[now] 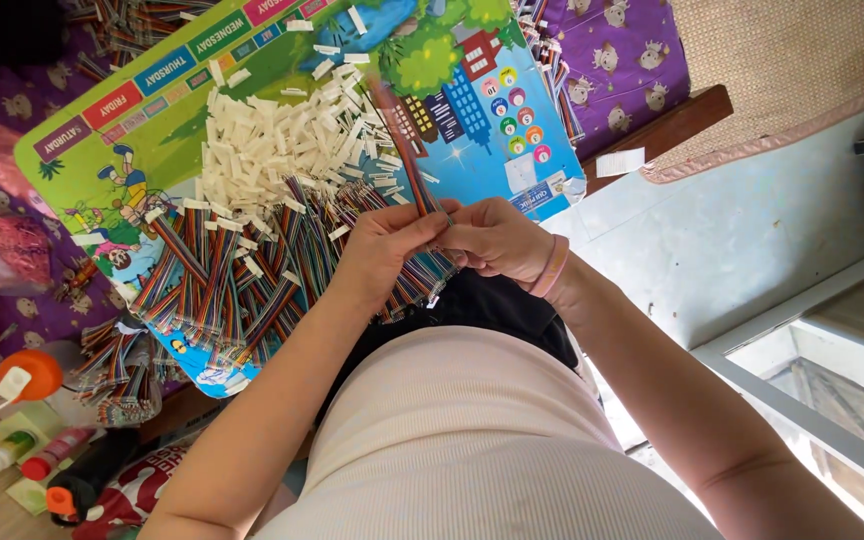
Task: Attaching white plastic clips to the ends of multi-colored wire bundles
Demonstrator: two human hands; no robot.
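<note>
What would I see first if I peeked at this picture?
First, the heap of rainbow-striped flat ribbon cable pieces spilling over the bright cartoon-printed board, with a pile of small white plastic connectors just above them. In the middle, the left hand and the right hand meet, pinching one striped cable strip between their fingertips. At the lower left stands an orange-capped bottle.
</note>
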